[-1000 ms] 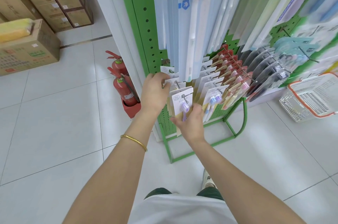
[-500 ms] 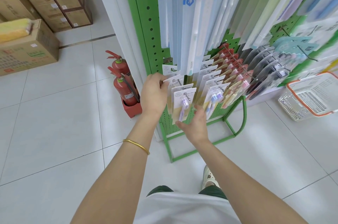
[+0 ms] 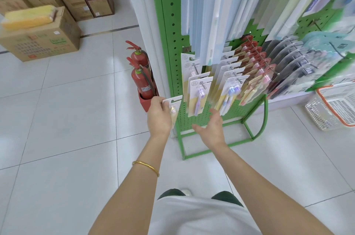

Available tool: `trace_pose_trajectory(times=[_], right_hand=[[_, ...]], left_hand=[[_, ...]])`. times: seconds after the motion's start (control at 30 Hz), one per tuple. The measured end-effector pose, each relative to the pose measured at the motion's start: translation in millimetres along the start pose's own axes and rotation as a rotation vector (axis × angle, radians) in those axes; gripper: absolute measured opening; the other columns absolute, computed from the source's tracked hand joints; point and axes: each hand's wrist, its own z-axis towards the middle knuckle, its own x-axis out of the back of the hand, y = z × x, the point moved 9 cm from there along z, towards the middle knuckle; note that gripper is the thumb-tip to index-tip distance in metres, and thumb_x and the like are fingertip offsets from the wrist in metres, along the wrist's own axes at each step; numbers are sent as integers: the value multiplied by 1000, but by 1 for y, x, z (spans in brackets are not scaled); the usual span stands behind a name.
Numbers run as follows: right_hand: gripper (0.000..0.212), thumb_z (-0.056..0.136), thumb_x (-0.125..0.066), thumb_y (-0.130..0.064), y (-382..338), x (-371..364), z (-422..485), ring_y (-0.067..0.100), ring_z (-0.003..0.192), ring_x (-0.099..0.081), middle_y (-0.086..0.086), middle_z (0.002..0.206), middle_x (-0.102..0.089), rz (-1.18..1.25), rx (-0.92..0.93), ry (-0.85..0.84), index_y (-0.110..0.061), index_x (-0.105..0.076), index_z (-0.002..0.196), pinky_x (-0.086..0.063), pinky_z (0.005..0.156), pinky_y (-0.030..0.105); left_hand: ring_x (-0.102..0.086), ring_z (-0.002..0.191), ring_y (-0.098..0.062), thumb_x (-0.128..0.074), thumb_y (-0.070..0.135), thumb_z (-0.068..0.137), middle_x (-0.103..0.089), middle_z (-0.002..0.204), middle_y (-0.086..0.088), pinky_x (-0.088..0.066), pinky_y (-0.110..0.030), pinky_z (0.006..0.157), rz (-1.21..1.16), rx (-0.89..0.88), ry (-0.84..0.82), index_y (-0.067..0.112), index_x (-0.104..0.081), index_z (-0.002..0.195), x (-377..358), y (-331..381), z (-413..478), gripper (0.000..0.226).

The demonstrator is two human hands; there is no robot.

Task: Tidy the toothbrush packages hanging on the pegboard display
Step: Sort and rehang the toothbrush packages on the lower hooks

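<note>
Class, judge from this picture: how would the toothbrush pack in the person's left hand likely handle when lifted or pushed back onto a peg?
The pack is a thin card, so probably light and bendy. The left hand holds it alone, which suggests little weight. Its clear front may be slippery.

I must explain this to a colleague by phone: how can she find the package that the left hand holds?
Find the green pegboard stand. At its lower left edge, the left hand holds one white toothbrush package. Unlike its neighbours, it hangs on no hook.
</note>
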Motion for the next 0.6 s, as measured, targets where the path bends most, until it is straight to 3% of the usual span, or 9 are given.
trace_pose_trajectory(times=[0.2, 0.3, 0.4, 0.53, 0.6], right_hand=[[49, 92, -60, -26, 19, 24, -14, 24, 118, -50, 11, 132, -46, -10, -10, -90, -9, -44, 135, -40, 100, 36], [30, 97, -51, -26, 33, 47, -27, 25, 101, -57, 13, 109, -63, 15, -4, -132, -3, -61, 113, -43, 94, 37], [27, 96, -53, -24, 49, 72, -39, 27, 78, -55, 12, 80, -61, 108, 20, -139, -1, -63, 86, -47, 84, 47], [16, 91, -61, -13, 60, 103, -59, 16, 65, -47, 3, 69, -55, 336, 20, -153, -14, -64, 75, -42, 62, 31], [19, 91, -60, -12, 57, 113, -69, 13, 61, -44, -1, 66, -53, 441, 39, -130, -16, -63, 73, -38, 58, 25]], left_hand=[[-52, 80, -21, -47, 14, 97, -55, 83, -1, -43, -33, 74, -117, 80, -33, 8, -54, 99, -22, -4, -41, 10], [-51, 77, -22, -49, 15, 96, -55, 81, -5, -46, -39, 75, -180, 115, -87, 19, -49, 82, -46, 1, -66, 15], [-49, 78, -19, -48, 14, 97, -50, 78, 1, -43, -35, 74, -238, 148, -109, 17, -47, 80, -68, 10, -88, 18], [-42, 69, -13, -42, 15, 99, -41, 74, 6, -34, -27, 66, -298, 114, -83, 13, -44, 86, -87, 32, -116, 13], [-47, 68, 4, -36, 19, 102, -43, 79, 10, -37, -19, 68, -347, 83, -99, 14, -45, 104, -95, 50, -134, 10]])
